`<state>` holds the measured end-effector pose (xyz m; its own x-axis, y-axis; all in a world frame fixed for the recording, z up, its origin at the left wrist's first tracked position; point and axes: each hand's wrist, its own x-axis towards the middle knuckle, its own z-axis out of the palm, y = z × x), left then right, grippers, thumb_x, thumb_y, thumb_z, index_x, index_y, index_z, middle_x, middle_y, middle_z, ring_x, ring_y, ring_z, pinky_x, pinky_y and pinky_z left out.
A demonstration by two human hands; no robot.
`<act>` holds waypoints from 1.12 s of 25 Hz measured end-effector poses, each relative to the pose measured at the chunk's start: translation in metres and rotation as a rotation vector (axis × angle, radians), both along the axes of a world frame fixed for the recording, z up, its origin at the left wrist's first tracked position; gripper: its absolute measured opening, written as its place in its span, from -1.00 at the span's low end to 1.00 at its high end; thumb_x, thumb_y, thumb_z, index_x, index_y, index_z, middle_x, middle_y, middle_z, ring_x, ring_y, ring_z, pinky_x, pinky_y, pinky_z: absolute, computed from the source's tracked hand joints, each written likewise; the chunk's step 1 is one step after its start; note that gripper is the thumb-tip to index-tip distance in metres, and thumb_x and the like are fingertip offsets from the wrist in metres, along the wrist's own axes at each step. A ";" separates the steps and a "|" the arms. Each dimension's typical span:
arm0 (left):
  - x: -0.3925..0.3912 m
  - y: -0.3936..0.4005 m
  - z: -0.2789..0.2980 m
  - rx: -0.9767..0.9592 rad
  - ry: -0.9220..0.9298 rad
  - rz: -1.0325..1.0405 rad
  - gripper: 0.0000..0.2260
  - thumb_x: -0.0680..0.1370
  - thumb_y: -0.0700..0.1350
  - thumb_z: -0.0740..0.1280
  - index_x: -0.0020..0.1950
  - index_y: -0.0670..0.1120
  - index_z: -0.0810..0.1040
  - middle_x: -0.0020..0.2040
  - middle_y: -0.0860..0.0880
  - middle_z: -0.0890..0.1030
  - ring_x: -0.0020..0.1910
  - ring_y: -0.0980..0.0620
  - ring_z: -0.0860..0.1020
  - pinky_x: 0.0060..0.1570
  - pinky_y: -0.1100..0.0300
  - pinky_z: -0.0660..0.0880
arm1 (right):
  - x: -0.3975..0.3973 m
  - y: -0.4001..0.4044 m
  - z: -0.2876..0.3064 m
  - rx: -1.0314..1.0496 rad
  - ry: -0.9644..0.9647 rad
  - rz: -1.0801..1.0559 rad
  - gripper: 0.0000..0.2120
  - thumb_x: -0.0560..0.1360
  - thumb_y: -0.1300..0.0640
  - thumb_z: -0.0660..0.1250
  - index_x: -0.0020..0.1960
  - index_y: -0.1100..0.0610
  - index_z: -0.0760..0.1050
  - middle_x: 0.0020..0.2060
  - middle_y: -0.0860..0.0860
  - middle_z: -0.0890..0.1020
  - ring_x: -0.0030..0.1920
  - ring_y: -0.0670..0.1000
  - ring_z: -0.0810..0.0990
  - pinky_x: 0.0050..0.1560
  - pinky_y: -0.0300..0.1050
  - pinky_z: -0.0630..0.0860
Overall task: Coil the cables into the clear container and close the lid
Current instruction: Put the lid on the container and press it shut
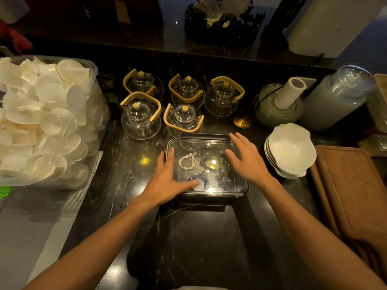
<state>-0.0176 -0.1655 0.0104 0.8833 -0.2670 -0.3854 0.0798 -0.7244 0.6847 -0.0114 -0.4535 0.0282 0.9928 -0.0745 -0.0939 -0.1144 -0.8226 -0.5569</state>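
A clear square container (240, 190) with dark clasps sits on the dark marble counter, its clear lid (201, 146) lying flat on top. Through the lid I see a coiled white cable (187, 162) at the left, a coiled black cable (207, 162) beside it and another dark cable (199, 178) near the front. My left hand (167, 181) lies flat, fingers spread, on the lid's left and front part. Spread flat too, my right hand (245, 158) rests on the lid's right side. Neither hand grips anything.
Several glass teapots (140, 120) with wooden handles stand just behind the container. A big plastic bin of white shells or dishes (41, 122) fills the left. Stacked white bowls (290, 151) and a wooden board (351, 193) are at the right, jars (335, 99) behind them.
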 end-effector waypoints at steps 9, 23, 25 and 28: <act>-0.003 0.008 -0.010 0.149 -0.044 -0.186 0.42 -0.02 0.64 0.39 0.50 0.27 -0.51 0.57 0.06 -0.49 0.62 -0.27 0.02 0.48 -0.16 0.24 | 0.041 0.000 -0.004 -0.186 0.254 0.181 -0.29 0.60 -0.34 0.16 0.63 0.00 0.19 0.58 0.04 0.33 0.47 0.27 0.34 0.39 0.24 0.40; -0.005 0.006 -0.012 0.138 -0.094 -0.162 0.40 0.05 0.57 0.44 0.56 0.21 -0.42 0.57 0.10 -0.45 0.63 -0.21 0.00 0.48 -0.08 0.23 | 0.049 0.002 -0.009 -0.137 0.360 0.155 -0.33 0.60 -0.33 0.16 0.59 -0.02 0.19 0.48 0.18 0.35 0.43 0.32 0.31 0.37 0.26 0.35; -0.004 0.006 -0.012 0.130 -0.104 -0.171 0.39 0.05 0.57 0.45 0.56 0.21 -0.42 0.57 0.13 -0.45 0.63 -0.21 -0.01 0.49 -0.07 0.22 | 0.050 0.002 -0.009 -0.125 0.372 0.147 -0.34 0.60 -0.32 0.16 0.58 -0.02 0.19 0.48 0.16 0.35 0.42 0.32 0.30 0.37 0.25 0.33; -0.004 0.006 -0.013 0.121 -0.111 -0.178 0.40 0.06 0.55 0.46 0.55 0.21 -0.44 0.57 0.11 -0.44 0.63 -0.22 -0.04 0.50 -0.05 0.18 | 0.054 0.001 -0.008 -0.114 0.388 0.144 -0.38 0.59 -0.30 0.19 0.55 -0.02 0.24 0.45 0.14 0.38 0.40 0.30 0.31 0.36 0.24 0.33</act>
<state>-0.0212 -0.1594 -0.0021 0.8653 -0.3798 -0.3270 -0.1274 -0.7977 0.5895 0.0424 -0.4524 0.0202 0.8864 0.0304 -0.4619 -0.1775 -0.8992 -0.3998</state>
